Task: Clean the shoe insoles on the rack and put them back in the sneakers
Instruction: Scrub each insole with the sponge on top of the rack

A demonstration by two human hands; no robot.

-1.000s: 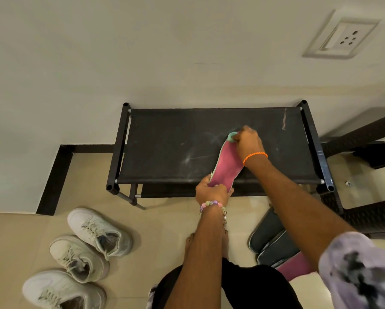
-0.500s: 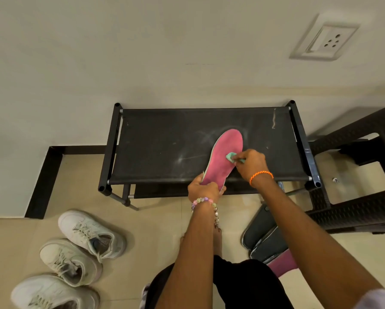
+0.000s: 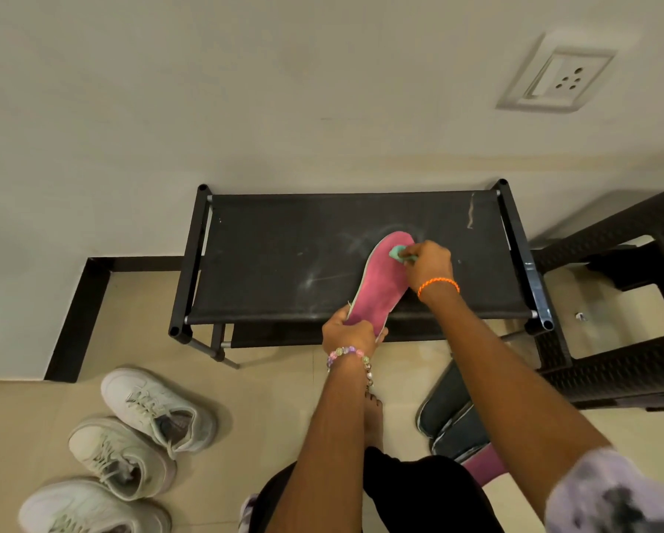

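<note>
A pink insole (image 3: 380,282) lies slanted on the black shoe rack (image 3: 284,263), its heel end over the rack's front edge. My left hand (image 3: 347,332) grips that heel end. My right hand (image 3: 428,263) pinches a small mint-green cloth (image 3: 397,252) and presses it on the insole near the toe end. On the floor at the lower left stand three white sneakers (image 3: 157,409). More insoles lie on the floor under my right arm: two dark ones (image 3: 447,421) and a pink one (image 3: 482,467).
A dark woven plastic stool (image 3: 638,309) stands right of the rack. The rack is against a cream wall with a socket plate (image 3: 557,78). My bare foot (image 3: 372,417) is on the beige tile floor in front of the rack.
My right hand has slid the cloth along the insole: from the toe end down to the middle, and now back up towards the toe. My left hand has kept its grip on the heel.
</note>
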